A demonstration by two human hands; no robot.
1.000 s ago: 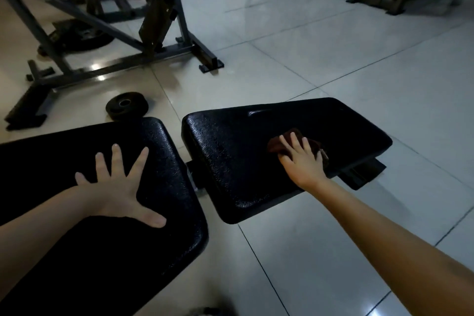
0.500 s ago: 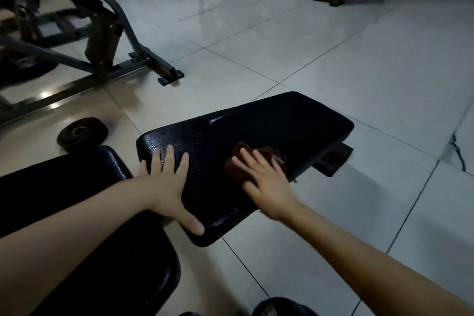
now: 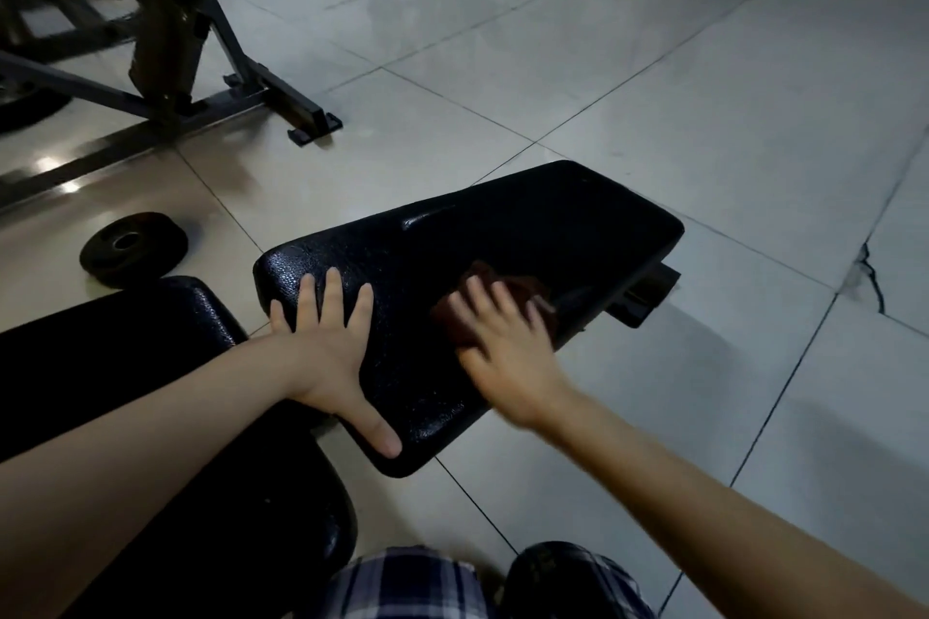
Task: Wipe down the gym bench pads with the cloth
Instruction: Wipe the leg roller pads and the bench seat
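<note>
The right hand point(image 3: 507, 357) is pressing flat on a brown cloth point(image 3: 495, 302) that is lying on the smaller bench pad point(image 3: 528, 236), toward the pad's near long edge; the fingers are spread over the cloth rather than curled around it, and they are blurring. The left hand point(image 3: 327, 352) is lying open and flat on the same pad's near end, holding nothing, apparently bracing it. Since the cloth is only being pinned from above, it could well slip out or bunch up, leaving a bare palm rubbing the vinyl. Working so close to the pad's edge, the cloth may also slide off onto the floor point(image 3: 653, 91). The larger pad point(image 3: 151, 342), just beside the smaller pad, could end up missed.
</note>
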